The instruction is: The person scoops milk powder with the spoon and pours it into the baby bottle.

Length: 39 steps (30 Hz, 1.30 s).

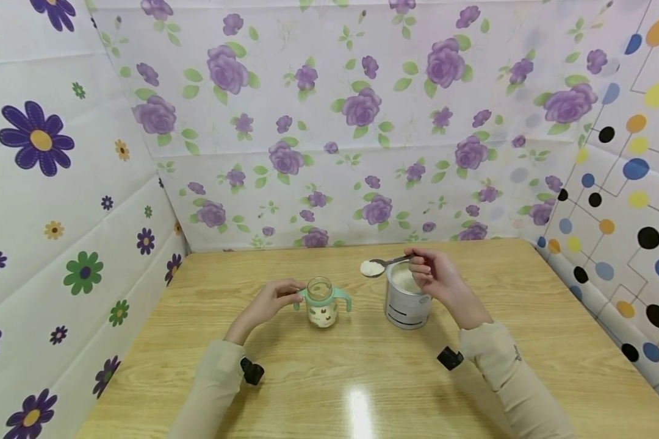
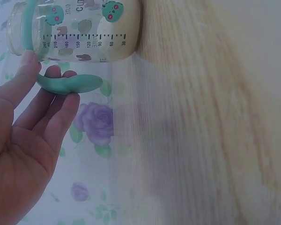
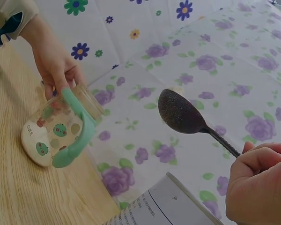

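Floral walls (image 1: 329, 122), wooden table (image 1: 329, 378)

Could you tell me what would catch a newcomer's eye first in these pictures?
Probably the spoon heaped with white powder, which the right hand holds just above the open tin near the middle of the wooden table. Just left of the tin stands a clear baby bottle with mint-green handles, and the left hand grips one handle. Loud flowered and dotted sheets wall the table on three sides.
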### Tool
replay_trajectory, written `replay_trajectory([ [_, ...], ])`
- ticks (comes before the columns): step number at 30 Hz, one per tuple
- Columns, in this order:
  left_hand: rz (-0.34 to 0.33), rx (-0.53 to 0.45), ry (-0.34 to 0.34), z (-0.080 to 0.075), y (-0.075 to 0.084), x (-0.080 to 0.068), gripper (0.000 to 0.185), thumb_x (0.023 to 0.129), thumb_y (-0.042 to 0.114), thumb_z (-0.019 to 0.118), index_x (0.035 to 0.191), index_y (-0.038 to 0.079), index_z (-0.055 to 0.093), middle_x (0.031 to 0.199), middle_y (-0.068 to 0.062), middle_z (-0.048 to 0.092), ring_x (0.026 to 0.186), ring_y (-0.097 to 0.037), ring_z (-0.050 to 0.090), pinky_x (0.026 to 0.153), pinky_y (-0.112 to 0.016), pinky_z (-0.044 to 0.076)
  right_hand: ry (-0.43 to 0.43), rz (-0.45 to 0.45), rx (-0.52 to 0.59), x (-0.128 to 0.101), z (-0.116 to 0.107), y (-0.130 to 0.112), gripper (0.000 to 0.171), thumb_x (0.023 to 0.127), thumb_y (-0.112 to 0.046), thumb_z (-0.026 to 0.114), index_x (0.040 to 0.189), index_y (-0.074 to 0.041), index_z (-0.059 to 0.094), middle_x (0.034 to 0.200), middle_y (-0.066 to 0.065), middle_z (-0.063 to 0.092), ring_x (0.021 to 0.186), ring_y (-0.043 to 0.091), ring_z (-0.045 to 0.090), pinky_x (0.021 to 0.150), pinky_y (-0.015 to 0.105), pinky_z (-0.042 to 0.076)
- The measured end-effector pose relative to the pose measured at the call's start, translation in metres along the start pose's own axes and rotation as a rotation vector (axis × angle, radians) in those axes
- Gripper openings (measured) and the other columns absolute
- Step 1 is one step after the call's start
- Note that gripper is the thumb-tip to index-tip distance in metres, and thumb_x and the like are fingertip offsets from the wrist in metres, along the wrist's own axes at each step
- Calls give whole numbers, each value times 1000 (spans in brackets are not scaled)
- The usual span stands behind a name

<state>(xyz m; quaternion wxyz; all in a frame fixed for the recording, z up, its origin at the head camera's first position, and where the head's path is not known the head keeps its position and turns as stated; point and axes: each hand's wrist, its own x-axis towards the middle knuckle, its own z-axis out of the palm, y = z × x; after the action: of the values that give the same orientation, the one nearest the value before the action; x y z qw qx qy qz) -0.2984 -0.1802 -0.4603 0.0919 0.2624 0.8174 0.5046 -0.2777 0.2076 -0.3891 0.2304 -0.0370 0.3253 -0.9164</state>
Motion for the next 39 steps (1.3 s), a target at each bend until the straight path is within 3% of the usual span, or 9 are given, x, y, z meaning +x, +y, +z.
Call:
replay_trajectory([
  [9,13,14,0,0,-1,0,33,97,14,59,127,2,61,116,-20,66,101,-40,64,88,-47,55,-2,1,12,1,4,2,35,107,-17,29,94,-2,58,61,-2,48,45,2,29,39,13,26],
  [15,0,0,1,1,4,-1,33,97,12,58,128,1,60,115,-22,66,103,-44,62,90,-55,52,10,6,17,4,6,5,31,107,-17,31,96,-2,56,61,-2,48,46,3,28,39,14,27],
  [25,-11,19,1,1,0,0,33,97,16,59,127,5,61,116,-19,66,102,-38,64,90,-52,53,-11,7,13,6,8,9,32,107,-16,30,96,-2,56,60,-2,47,51,4,19,38,14,30],
  [39,-20,59,9,0,-2,1,33,96,19,61,127,8,62,119,-16,66,107,-29,64,92,-45,54,-39,12,11,10,13,14,35,107,-15,28,93,-2,58,60,-2,49,45,2,29,39,13,29],
])
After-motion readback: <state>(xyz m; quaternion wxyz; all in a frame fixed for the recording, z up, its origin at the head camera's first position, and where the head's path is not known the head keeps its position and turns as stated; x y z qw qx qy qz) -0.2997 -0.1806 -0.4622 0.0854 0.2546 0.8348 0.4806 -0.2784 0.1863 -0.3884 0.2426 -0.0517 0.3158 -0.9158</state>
